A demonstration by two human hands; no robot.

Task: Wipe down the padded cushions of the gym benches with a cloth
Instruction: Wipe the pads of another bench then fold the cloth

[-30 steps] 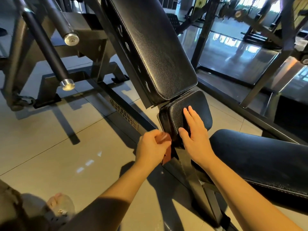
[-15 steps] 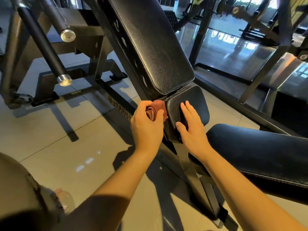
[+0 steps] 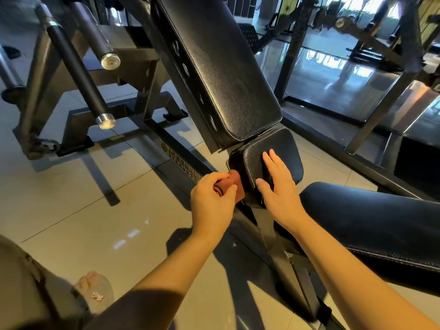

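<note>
Three black cushions are in view: the tilted back pad (image 3: 221, 75), the long seat (image 3: 371, 225) and the small pad (image 3: 269, 160) between them. The right hand (image 3: 279, 186) lies flat on the small pad, fingers together, likely to steady it. The left hand (image 3: 210, 206) bunches one red cloth (image 3: 234, 184) in curled fingers against that pad's left side.

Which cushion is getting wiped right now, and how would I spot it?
Find the long tilted black backrest pad. Just below its lower end sits a small rounded black leather cushion. Unlike the wide black seat pad to its right, it has the right hand flat on top and a reddish-brown cloth pressed against its side.
</note>
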